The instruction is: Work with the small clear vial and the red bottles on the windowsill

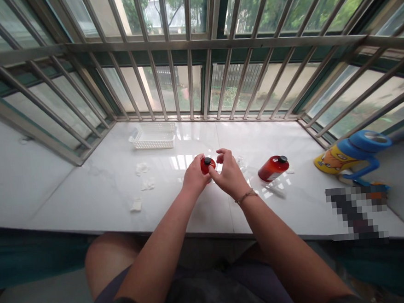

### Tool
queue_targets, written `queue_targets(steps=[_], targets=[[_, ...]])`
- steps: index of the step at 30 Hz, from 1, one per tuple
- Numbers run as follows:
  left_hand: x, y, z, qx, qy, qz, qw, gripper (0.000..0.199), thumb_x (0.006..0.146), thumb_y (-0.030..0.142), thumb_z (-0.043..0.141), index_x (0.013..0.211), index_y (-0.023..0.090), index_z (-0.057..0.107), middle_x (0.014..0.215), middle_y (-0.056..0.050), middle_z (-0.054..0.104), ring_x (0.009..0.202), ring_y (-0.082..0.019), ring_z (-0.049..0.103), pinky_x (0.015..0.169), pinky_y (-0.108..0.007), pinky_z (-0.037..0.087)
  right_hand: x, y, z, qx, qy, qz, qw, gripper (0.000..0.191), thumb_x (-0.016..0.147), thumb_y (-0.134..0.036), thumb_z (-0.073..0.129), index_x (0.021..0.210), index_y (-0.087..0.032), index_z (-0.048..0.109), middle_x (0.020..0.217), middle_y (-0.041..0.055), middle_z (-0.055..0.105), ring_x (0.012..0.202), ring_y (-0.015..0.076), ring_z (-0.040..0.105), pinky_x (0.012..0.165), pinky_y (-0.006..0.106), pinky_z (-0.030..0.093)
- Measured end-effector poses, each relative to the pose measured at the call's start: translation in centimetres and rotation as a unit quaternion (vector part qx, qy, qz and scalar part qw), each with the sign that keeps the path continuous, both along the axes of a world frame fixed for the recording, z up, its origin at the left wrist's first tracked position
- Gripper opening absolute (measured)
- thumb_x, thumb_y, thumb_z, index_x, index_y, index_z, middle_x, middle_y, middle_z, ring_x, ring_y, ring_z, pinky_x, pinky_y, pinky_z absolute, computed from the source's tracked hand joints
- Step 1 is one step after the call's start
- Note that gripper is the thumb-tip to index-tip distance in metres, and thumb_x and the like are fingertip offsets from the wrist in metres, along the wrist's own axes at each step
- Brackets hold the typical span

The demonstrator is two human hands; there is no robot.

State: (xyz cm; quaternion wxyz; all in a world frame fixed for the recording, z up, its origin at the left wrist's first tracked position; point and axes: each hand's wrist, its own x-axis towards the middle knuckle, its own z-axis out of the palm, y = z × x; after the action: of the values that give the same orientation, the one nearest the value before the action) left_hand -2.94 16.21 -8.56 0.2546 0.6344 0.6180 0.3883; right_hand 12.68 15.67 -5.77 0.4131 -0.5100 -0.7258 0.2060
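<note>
A small red bottle with a black cap (207, 161) is held upright over the white ledge, with my left hand (194, 176) wrapped round its left side. Beside it on the right, my right hand (229, 172) has its fingers apart and curved, the thumb reaching to the bottle's edge below the cap. A bracelet circles the right wrist. Another red bottle with a black cap (273, 168) stands further right on the ledge. Left of my hands lie white crumpled pieces (148, 184) in a column. Small clear or whitish items lie partly hidden behind my right hand.
A white perforated basket (153, 140) sits at the back left. On the right are a blue and yellow jug (350, 152) and a blurred-out dark object (355, 212). Metal window bars (191, 83) rise behind the ledge (97, 195).
</note>
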Motion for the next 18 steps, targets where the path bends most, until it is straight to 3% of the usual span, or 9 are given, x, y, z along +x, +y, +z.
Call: queue_targets(steps=[3, 5, 10, 18], targets=[[0.0, 0.0, 0.1, 0.005, 0.002, -0.002, 1.0, 0.065, 0.083, 0.03, 0.084, 0.143, 0.027, 0.057, 0.141, -0.01, 0.073, 0.126, -0.033, 0.072, 0.105, -0.046, 0.06, -0.2, 0.0, 0.1, 0.001, 0.012, 0.041, 0.999, 0.066, 0.092, -0.022, 0.065, 0.152, -0.022, 0.038, 0.144, 0.0183, 0.064, 0.134, 0.0324, 0.061, 0.109, 0.052, 0.056], [0.0, 0.1, 0.1, 0.008, 0.004, -0.005, 1.0, 0.06, 0.085, 0.025, 0.08, 0.141, 0.027, 0.058, 0.14, -0.01, 0.074, 0.124, -0.032, 0.073, 0.105, -0.046, 0.06, -0.4, 0.3, 0.2, -0.002, -0.006, 0.068, 0.998, 0.068, 0.094, -0.017, 0.061, 0.156, -0.023, 0.035, 0.147, 0.0167, 0.065, 0.134, 0.0311, 0.062, 0.109, 0.051, 0.056], [0.0, 0.1, 0.1, 0.014, 0.009, -0.004, 1.0, 0.061, 0.083, 0.019, 0.077, 0.14, 0.027, 0.058, 0.138, -0.009, 0.075, 0.125, -0.031, 0.072, 0.104, -0.045, 0.06, -0.8, 1.7, 0.2, 0.022, -0.071, 0.064, 0.995, 0.061, 0.094, -0.009, 0.056, 0.152, -0.023, 0.046, 0.125, 0.0107, 0.076, 0.124, 0.0325, 0.062, 0.109, 0.053, 0.054], [0.1, 0.1, -0.1, 0.021, 0.011, 0.001, 1.0, 0.056, 0.085, 0.02, 0.075, 0.138, 0.026, 0.059, 0.136, -0.009, 0.076, 0.119, -0.03, 0.075, 0.099, -0.042, 0.061, -1.2, 2.6, 0.1, 0.032, -0.109, 0.027, 0.993, 0.047, 0.092, -0.014, 0.068, 0.136, -0.02, 0.055, 0.11, 0.0142, 0.075, 0.11, 0.0354, 0.059, 0.101, 0.052, 0.055]])
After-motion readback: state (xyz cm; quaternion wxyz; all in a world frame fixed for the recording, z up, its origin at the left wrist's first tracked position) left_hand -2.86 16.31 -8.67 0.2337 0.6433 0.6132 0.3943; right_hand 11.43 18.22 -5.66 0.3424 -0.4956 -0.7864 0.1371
